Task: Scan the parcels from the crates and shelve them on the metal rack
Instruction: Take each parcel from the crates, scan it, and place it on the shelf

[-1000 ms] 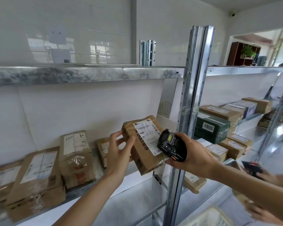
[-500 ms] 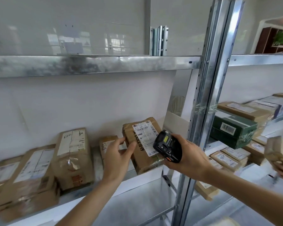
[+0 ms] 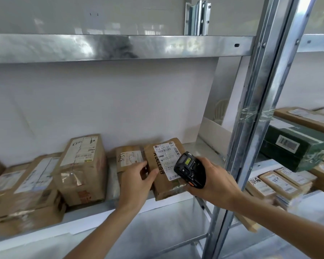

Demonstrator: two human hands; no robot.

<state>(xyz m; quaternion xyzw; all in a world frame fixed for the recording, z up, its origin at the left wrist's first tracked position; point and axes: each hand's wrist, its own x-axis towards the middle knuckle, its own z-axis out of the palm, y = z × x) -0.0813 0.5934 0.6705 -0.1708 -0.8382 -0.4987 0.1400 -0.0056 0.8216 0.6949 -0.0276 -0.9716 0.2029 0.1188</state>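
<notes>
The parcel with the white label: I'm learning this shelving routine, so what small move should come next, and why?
Probably the left hand lets go and draws back. The parcel already sits on the shelf beside the smaller box, label facing out. Its front corner looks close to the shelf edge, so a slight push inward first may be wise. The right hand has the scanner.
</notes>
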